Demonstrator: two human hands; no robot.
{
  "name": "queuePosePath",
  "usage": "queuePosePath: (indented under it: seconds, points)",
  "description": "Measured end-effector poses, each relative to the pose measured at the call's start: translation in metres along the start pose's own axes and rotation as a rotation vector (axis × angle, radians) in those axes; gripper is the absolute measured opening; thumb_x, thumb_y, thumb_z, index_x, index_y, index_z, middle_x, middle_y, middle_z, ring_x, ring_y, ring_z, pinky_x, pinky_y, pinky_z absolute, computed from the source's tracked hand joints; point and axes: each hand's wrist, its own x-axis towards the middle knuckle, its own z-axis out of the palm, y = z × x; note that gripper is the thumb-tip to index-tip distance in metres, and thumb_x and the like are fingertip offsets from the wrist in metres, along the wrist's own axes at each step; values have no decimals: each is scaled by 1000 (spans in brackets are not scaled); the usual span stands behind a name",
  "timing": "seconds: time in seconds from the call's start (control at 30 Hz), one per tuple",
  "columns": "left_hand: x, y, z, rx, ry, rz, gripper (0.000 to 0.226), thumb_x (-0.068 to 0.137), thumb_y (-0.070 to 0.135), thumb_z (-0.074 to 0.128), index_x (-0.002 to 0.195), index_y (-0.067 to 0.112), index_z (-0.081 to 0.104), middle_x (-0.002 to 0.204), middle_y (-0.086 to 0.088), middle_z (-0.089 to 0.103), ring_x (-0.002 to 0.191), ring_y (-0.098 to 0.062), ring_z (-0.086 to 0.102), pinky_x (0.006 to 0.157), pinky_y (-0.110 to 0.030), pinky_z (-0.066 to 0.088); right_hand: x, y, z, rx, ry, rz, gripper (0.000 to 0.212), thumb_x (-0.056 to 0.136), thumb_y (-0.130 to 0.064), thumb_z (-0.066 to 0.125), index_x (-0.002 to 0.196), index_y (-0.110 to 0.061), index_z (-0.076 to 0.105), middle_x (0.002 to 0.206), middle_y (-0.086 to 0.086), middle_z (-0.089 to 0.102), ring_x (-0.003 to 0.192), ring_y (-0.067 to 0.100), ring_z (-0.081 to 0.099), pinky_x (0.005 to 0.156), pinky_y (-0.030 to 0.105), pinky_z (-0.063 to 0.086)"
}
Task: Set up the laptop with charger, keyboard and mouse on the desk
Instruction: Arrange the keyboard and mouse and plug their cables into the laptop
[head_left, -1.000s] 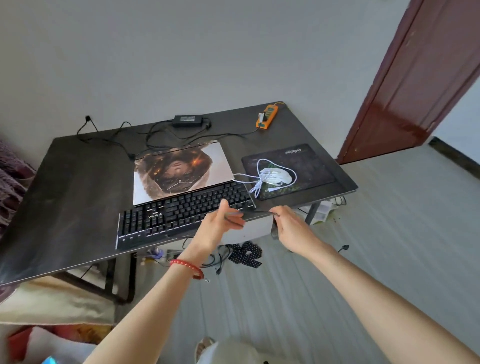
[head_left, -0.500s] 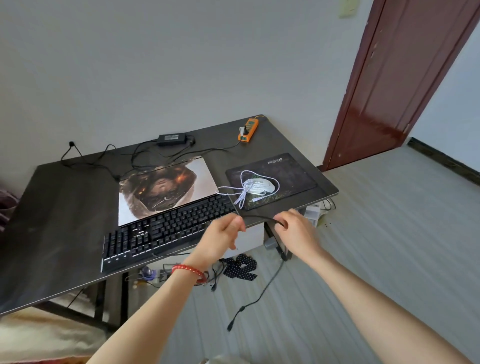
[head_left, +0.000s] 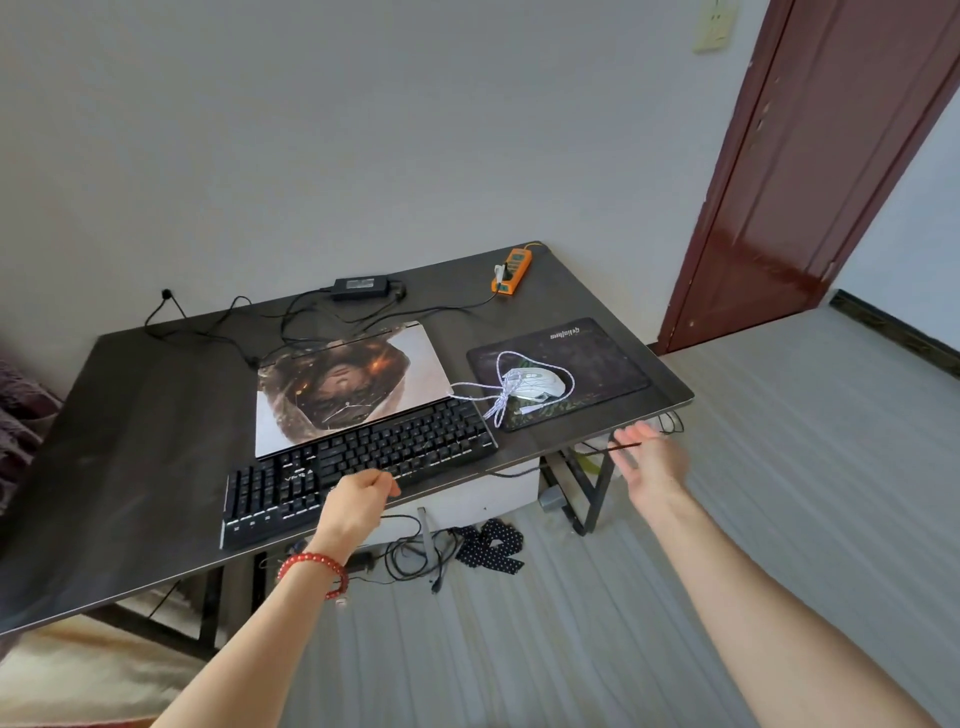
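- We see the desk (head_left: 130, 415) bearing the shut laptop (head_left: 348, 384) at centre, with the keyboard (head_left: 358, 467) touching its near edge and lying along the desk's front edge.
- We see the mouse (head_left: 535, 385) on the mat (head_left: 558, 371) to the right, its white cord bundled beside it. The charger (head_left: 361, 287) lies at the back.
- We see the keyboard's black cable (head_left: 597, 451) running left to right below the desk's front edge, between the hands.
- Our left hand (head_left: 358, 501) is clenched at the keyboard's near edge; we judge it pinches the cable, though the contact is hidden.
- Our right hand (head_left: 652, 460) is spread, fingers straight, with the cable lying across them.
- We judge the laptop lies up and left of both hands, nearer the left, so the cable end must travel that way.
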Motion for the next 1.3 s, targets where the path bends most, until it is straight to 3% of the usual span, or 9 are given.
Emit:
queuePosePath:
  seconds: [0.13, 0.27, 0.37, 0.6, 0.83, 1.0, 1.1, 1.2, 1.3]
  points:
    - [6, -30, -9, 168, 98, -161, 29, 89, 19, 44, 64, 16, 59, 64, -8, 60, 70, -28, 55, 67, -29, 40, 8, -29, -7, 335, 98, 3, 34, 96, 0, 26, 127, 5, 39, 97, 13, 55, 80, 26, 62, 73, 30, 54]
    - [17, -45, -16, 294, 14, -258, 24, 86, 9, 47, 98, 5, 67, 106, -17, 67, 100, -32, 61, 87, -32, 47, 13, -42, -13, 95, 69, -96, 13, 100, -18, 30, 96, -20, 42, 55, -1, 54, 36, 6, 44, 34, 14, 34]
    - [21, -38, -8, 379, -54, -150, 29, 91, 8, 46, 113, 5, 64, 120, -15, 62, 113, -32, 56, 93, -33, 44, 10, -39, -9, -169, -93, -201, 20, 101, -22, 31, 85, -17, 40, 32, -8, 31, 28, 3, 25, 31, 14, 17]
    - [23, -16, 10, 259, -20, 19, 32, 91, 15, 48, 121, 11, 58, 113, -11, 66, 83, -20, 57, 73, -19, 39, -23, 18, 30, -413, -512, -106, 22, 93, 1, 39, 89, -16, 52, 60, 3, 51, 39, 11, 43, 46, 26, 34]
    - [42, -49, -15, 346, 16, 50, 33, 92, 16, 47, 123, 11, 55, 128, -13, 51, 105, -32, 58, 90, -31, 47, -28, 102, 72, -566, -312, 110, 39, 98, -28, 41, 62, -13, 39, 45, -2, 39, 46, 16, 39, 49, 25, 35]
    - [91, -86, -35, 477, 67, -41, 48, 91, 30, 49, 136, 15, 39, 142, -10, 36, 129, -31, 33, 106, -46, 35, -20, 168, 118, -506, -332, 363, 21, 100, -16, 34, 109, -3, 49, 89, 14, 60, 86, 28, 60, 79, 37, 50]
    - [130, -105, -45, 532, 55, -48, 61, 89, 43, 50, 141, 19, 29, 151, -5, 23, 139, -27, 17, 109, -51, 27, -16, 204, 149, -565, -264, 418, 23, 101, -15, 29, 114, -5, 45, 126, 23, 53, 121, 35, 51, 93, 44, 46]
    - [174, -126, -52, 581, 24, -103, 74, 87, 55, 45, 146, 19, 16, 156, -4, 10, 144, -25, 4, 112, -57, 14, -13, 235, 181, -581, -172, 495, 32, 101, -16, 26, 120, 6, 42, 136, 32, 43, 106, 42, 54, 100, 47, 44]
    - [199, -146, -64, 562, 72, -243, 88, 84, 64, 40, 147, 13, 6, 157, -5, 3, 145, -27, -3, 112, -63, 4, -2, 251, 202, -536, -50, 515, 36, 98, -8, 31, 130, 8, 37, 109, 23, 53, 69, 31, 53, 90, 40, 49]
